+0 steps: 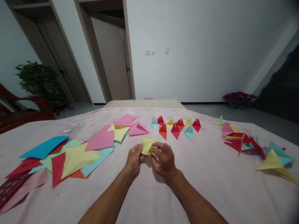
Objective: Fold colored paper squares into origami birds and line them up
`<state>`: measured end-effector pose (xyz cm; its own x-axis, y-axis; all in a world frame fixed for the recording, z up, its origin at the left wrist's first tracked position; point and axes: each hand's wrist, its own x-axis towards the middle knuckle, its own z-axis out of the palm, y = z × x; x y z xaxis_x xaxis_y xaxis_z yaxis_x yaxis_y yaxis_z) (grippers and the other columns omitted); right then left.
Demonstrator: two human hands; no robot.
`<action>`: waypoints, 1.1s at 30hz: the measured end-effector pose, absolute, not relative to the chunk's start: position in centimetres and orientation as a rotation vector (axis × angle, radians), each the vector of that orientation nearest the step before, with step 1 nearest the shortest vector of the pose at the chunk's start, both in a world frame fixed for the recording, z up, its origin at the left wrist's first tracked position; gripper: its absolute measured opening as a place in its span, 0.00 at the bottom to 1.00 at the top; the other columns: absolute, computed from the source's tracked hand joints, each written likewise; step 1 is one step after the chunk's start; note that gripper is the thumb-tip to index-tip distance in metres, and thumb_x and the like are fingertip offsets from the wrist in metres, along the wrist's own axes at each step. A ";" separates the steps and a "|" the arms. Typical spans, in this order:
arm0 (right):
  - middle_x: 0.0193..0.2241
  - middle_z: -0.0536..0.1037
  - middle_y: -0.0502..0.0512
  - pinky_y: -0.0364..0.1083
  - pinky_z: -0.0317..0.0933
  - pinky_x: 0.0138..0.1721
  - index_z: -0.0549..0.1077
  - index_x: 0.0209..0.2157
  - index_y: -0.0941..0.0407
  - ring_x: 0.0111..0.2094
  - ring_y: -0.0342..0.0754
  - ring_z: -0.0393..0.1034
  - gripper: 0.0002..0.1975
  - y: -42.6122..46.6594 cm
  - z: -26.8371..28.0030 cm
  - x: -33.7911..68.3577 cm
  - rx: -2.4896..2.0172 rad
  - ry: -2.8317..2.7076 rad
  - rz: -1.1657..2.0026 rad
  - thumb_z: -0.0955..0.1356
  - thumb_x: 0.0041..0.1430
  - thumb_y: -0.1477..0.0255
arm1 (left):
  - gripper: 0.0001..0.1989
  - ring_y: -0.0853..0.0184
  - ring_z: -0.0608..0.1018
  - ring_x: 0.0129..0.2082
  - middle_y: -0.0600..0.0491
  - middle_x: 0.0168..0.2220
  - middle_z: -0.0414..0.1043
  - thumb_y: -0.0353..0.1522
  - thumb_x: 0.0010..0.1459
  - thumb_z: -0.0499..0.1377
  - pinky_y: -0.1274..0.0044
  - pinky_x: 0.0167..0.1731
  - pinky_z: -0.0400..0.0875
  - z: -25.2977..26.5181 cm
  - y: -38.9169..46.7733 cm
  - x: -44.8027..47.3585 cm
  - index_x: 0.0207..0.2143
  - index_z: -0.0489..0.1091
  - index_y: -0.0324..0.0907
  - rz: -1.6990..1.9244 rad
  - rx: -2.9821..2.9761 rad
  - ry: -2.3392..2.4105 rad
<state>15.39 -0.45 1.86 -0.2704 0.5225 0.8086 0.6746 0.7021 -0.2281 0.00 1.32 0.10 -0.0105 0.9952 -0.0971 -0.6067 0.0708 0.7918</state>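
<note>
A small piece of folded yellow paper (147, 145) is held up between my two hands, above the middle of the cloth. My left hand (135, 158) pinches its left edge between thumb and fingers. On the other side, my right hand (163, 158) has closed its fingertips on the right edge, and they hide part of that side. Creases show on the paper's face. Beyond my hands stand several small folded paper cranes (175, 130) in red, orange, yellow and light blue, set in rough rows.
To the left lies a spread of coloured paper sheets (80, 160), with a folded pink piece (138, 129) nearest the cranes. Several larger folded paper shapes (274, 161) lie at the right. A pink cloth (205, 186) covers the table. Behind it are a doorway (109, 56) and a plant (38, 82).
</note>
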 end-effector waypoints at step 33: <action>0.33 0.80 0.52 0.47 0.55 0.39 0.76 0.34 0.54 0.35 0.48 0.70 0.04 1.7 1.6 16.9 -1.108 -1.849 -0.042 0.68 0.62 0.72 | 0.14 0.71 0.80 0.36 0.46 0.46 0.75 0.29 0.59 0.62 0.82 0.36 0.78 0.9 1.0 -0.4 0.49 0.73 0.37 1.092 0.576 0.604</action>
